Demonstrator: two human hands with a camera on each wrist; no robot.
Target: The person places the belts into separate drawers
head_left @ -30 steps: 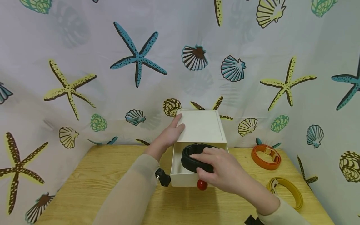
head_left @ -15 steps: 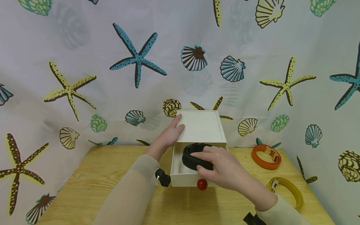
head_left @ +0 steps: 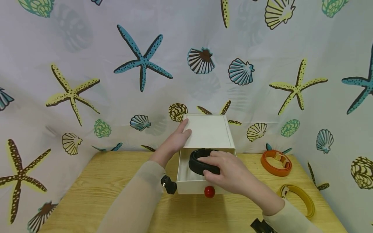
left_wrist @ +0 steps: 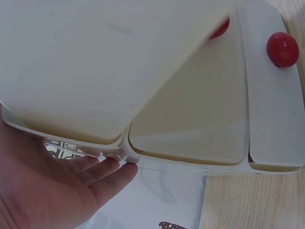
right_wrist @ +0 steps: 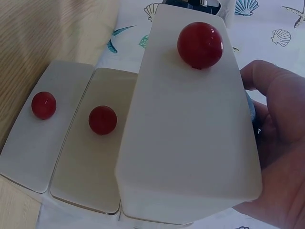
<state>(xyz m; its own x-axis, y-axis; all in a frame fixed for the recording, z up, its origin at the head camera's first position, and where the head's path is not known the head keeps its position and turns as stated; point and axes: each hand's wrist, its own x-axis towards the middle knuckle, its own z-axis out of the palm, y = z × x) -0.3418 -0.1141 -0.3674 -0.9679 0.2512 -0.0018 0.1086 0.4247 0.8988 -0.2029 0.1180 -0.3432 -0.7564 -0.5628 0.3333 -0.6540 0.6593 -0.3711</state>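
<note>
A small white drawer cabinet (head_left: pixel 208 131) stands on the table with its top drawer (head_left: pixel 189 187) pulled out. My right hand (head_left: pixel 230 171) pinches a coiled black belt (head_left: pixel 199 167) in the drawer, thumb outside the coil and fingers reaching into it. In the right wrist view, the drawer front with its red knob (right_wrist: pixel 200 45) hides most of the belt. My left hand (head_left: pixel 178 139) rests against the cabinet's left side, thumb along the top edge. The left wrist view shows its fingers (left_wrist: pixel 114 179) extended along the side wall.
On the table's right lie a coiled orange belt (head_left: pixel 267 166) and, nearer, a coiled yellow belt (head_left: pixel 306 202). Below the pulled-out drawer are a cream drawer (right_wrist: pixel 88 162) and a white drawer (right_wrist: pixel 38 148), both closed. A shell-and-starfish cloth (head_left: pixel 209 87) hangs behind.
My right hand and the black belt have shifted slightly away from me, a little deeper into the drawer. The left hand and cabinet stay in place.
</note>
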